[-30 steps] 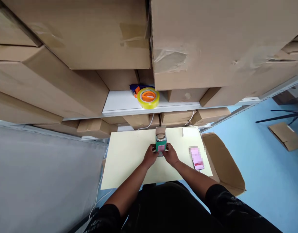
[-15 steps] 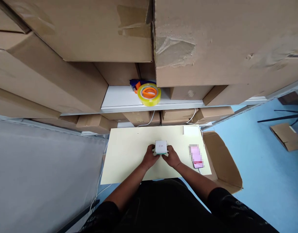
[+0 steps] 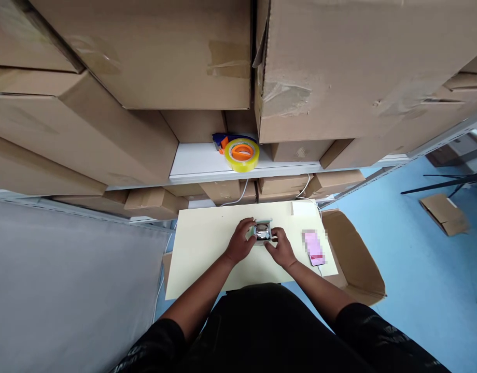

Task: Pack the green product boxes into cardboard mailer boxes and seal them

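Between my two hands is a small white box (image 3: 262, 242) with its lid raised at the far side. Inside it shows a shiny, silvery rounded object (image 3: 262, 231), whose kind I cannot make out. My left hand (image 3: 240, 241) grips the box's left side, fingers at the far corner and thumb near the front. On the right side, my right hand (image 3: 282, 248) holds the box between thumb and fingers. Both hands are over the pale yellow tabletop (image 3: 207, 248).
A phone (image 3: 314, 248) with a pink screen lies at the table's right, a white block (image 3: 304, 208) behind it. An open carton (image 3: 357, 259) stands beside the table. On the shelf sits a yellow tape roll (image 3: 241, 155) in a dispenser, among large cardboard boxes (image 3: 359, 67).
The small box has gone from closed to open, baring the shiny object inside. My left hand has moved slightly up and its fingers now reach the box's far corner.
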`<state>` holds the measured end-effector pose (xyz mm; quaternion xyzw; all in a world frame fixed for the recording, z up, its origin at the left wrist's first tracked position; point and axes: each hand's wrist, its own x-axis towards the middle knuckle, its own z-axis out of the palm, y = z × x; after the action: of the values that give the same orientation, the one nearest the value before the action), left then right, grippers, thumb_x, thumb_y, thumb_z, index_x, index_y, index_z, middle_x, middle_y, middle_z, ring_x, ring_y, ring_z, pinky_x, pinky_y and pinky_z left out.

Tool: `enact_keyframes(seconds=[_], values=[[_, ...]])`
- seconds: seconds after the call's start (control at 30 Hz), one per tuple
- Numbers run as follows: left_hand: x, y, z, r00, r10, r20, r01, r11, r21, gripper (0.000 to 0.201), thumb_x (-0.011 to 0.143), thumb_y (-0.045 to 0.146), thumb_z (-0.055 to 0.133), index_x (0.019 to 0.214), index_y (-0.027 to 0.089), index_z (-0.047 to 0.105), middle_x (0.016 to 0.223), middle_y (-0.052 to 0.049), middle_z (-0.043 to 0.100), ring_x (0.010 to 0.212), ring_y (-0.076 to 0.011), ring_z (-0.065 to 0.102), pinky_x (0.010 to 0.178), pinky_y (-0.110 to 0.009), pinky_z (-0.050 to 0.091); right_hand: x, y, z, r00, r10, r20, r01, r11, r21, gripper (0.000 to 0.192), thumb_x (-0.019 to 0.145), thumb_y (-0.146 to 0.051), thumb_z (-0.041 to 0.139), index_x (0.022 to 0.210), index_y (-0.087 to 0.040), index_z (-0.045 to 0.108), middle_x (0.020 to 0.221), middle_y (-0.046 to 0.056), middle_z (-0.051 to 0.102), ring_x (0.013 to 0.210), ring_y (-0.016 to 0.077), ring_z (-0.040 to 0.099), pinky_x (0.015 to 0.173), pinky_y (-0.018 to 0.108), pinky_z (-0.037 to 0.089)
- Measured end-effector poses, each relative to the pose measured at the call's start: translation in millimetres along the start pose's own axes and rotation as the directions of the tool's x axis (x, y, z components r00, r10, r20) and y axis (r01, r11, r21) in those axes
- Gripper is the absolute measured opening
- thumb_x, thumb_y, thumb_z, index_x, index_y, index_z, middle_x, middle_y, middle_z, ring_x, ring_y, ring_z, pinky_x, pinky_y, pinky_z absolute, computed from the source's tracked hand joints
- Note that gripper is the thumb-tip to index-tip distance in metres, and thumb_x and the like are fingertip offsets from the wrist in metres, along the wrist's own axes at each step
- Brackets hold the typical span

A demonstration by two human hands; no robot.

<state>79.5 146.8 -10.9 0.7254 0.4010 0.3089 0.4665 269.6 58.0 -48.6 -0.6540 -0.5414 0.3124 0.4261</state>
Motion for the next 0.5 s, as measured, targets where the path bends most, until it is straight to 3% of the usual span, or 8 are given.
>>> enact_keyframes(seconds=[0.1, 0.27, 0.4, 0.5], values=[[9.6, -5.0, 1.7, 0.991, -0.119, 0.053, 0.119, 0.993, -0.003, 0.061, 0.080, 0.011, 0.059, 0.139, 0.024, 0.054, 0.146, -0.011, 0.052, 0.129, -0.0262, 0.057, 0.100, -0.042, 0.055, -5.0, -0.2, -0.6, 1.000, 0.023, 0.021, -0.022, 1.000, -0.011, 0.028, 0.087, -0.034, 0.065, 0.109, -0.025, 0.050, 0.106, 0.004, 0.057, 0.094, 0.0212, 0.063, 0.081, 0.040, 0.060], [13.4, -15.3, 7.7, 0.951, -0.287, 0.117, 0.289, 0.957, 0.006, 0.066, 0.076, 0.018, 0.070, 0.140, 0.022, 0.055, 0.146, -0.014, 0.054, 0.129, -0.0318, 0.056, 0.106, -0.049, 0.051, -5.8, -7.6, -7.2, 1.000, -0.018, 0.024, 0.020, 0.997, -0.072, 0.023, 0.092, -0.034, 0.062, 0.109, -0.024, 0.052, 0.101, 0.004, 0.059, 0.084, 0.0196, 0.061, 0.078, 0.038, 0.058], [5.2, -19.7, 4.3, 0.946, -0.255, 0.199, 0.279, 0.955, -0.101, 0.078, 0.074, 0.026, 0.082, 0.146, 0.024, 0.052, 0.150, -0.015, 0.053, 0.138, -0.0356, 0.051, 0.114, -0.055, 0.042, 5.1, -17.9, -13.8, 0.984, -0.156, 0.090, 0.173, 0.955, -0.241, 0.022, 0.093, -0.028, 0.060, 0.114, -0.021, 0.059, 0.108, 0.009, 0.059, 0.100, 0.0245, 0.061, 0.089, 0.041, 0.055], [-0.8, -21.5, -2.6, 0.936, -0.179, 0.303, 0.239, 0.956, -0.172, 0.091, 0.070, 0.032, 0.089, 0.151, 0.027, 0.047, 0.153, -0.014, 0.052, 0.136, -0.0352, 0.052, 0.112, -0.054, 0.044, 14.3, -29.0, -16.9, 0.980, -0.086, 0.180, 0.154, 0.898, -0.412, 0.032, 0.091, -0.029, 0.065, 0.122, -0.021, 0.062, 0.112, 0.010, 0.060, 0.106, 0.0262, 0.059, 0.090, 0.039, 0.053]])
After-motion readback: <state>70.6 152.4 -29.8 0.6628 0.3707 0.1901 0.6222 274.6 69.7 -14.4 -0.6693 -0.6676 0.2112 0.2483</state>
